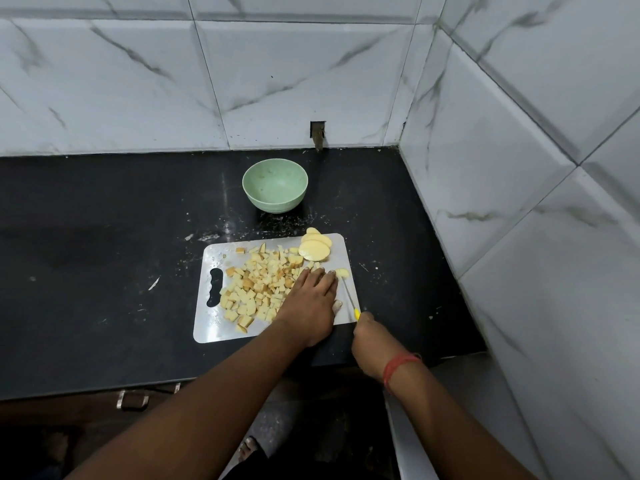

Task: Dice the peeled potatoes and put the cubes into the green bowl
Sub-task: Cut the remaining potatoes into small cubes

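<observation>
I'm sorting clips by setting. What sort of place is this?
Most likely a home kitchen corner: a black countertop against marble-look wall tiles, with diced potato on a cutting board and a green bowl.

Pale green bowl on black counter, yellow potato cubes on grey board, yellow-handled knife, grey-veined white tiles.

Pale yellow potato cubes heaped mid-frame; round potato slices overlapping just right, above them; green bowl upright, empty, higher at centre.
</observation>
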Motion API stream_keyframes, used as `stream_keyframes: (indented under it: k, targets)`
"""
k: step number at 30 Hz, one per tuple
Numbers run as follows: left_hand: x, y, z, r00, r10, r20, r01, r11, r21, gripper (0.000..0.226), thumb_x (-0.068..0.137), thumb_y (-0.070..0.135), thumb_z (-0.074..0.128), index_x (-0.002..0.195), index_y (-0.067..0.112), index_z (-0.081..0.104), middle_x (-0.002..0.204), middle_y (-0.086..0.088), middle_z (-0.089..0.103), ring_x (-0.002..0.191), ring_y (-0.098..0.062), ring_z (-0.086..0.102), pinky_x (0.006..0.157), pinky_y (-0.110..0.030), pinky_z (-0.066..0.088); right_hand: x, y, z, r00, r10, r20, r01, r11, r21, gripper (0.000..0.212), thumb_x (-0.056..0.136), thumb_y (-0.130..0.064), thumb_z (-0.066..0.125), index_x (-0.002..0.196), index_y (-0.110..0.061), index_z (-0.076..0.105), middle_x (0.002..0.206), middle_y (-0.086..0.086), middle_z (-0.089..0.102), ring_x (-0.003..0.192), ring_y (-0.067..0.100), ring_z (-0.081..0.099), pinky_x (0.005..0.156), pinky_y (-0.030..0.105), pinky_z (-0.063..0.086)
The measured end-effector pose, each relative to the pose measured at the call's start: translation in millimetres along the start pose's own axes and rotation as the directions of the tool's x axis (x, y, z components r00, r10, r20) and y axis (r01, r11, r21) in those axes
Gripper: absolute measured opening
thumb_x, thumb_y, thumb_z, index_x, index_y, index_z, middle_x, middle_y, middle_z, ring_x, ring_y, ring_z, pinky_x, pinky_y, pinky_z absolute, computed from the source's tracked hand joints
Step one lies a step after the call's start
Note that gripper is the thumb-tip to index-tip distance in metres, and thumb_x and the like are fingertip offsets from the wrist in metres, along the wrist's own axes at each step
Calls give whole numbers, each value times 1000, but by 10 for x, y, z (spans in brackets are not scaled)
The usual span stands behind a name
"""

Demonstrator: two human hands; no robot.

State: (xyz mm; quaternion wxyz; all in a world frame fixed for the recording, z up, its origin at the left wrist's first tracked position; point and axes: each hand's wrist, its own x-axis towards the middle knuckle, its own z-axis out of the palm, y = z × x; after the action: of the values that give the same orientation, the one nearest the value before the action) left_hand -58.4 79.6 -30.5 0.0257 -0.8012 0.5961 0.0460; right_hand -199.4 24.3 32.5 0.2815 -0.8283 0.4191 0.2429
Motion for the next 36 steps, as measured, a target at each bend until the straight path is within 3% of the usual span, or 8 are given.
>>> stream_keyframes:
  k: [1,2,8,12,17,27,31,36]
  targets:
    - [0,1,1,1000,-3,1,3,1000,-2,62,110,41,22,162,7,19,168,-9,20,155,-30,12,128,-47,3,13,82,53,999,21,-35,-16,992,124,33,100,-11,39,132,-4,42,125,17,55,109,28,56,77,26,44]
    - [0,5,4,1000,-5,1,5,1000,-6,62,110,41,22,162,7,19,168,-8,21,155,-30,12,128,-47,3,23,144,95,998,0,-64,6,996,85,32,99,-10,39,130,-1,40,122,18,56,107,29,58,69,26,41]
    - [27,-27,9,1000,-6,-11,5,995,-97,61,110,42,26,161,7,27,167,-8,24,155,-27,15,128,-43,2,88,126,26,980,17,-198,-2,997,77,28,98,-10,43,124,-1,40,114,18,63,100,30,64,71,29,42]
    - [20,-107,-8,997,26,-75,-35,992,-122,58,109,40,34,155,6,40,159,-9,36,148,-25,30,128,-42,4,125,15,-84,983,6,-183,-5,1000,10,33,95,-4,43,127,-1,39,116,19,61,102,30,63,69,30,38]
    - [7,-107,-4,996,27,-82,-37,991,-126,57,109,39,33,155,6,40,154,-7,39,146,-25,30,128,-42,5,205,-51,-104,988,15,-154,-14,1000,6,34,93,-3,43,127,-1,39,115,18,61,100,29,63,71,32,43]
    - [-21,-70,7,997,18,-72,-24,996,-84,57,110,35,31,158,6,32,159,-7,35,150,-27,22,128,-43,4,279,-171,-87,996,87,-33,-90,993,-79,53,96,-12,47,142,-1,26,133,17,51,120,26,55,100,34,45]
    - [-19,-42,-26,998,9,-55,-13,998,-64,57,110,34,28,159,6,30,160,-7,33,151,-28,21,128,-44,4,154,1,-67,996,-74,-50,74,997,7,35,97,-6,40,131,3,38,126,22,53,114,36,55,89,37,45]
    - [-22,-42,-23,1000,9,-24,-9,999,-34,57,110,33,25,160,7,27,163,-8,28,153,-28,17,128,-45,4,16,194,10,997,-80,-9,80,997,3,29,99,-10,37,126,-1,41,120,19,56,109,35,58,86,34,47]
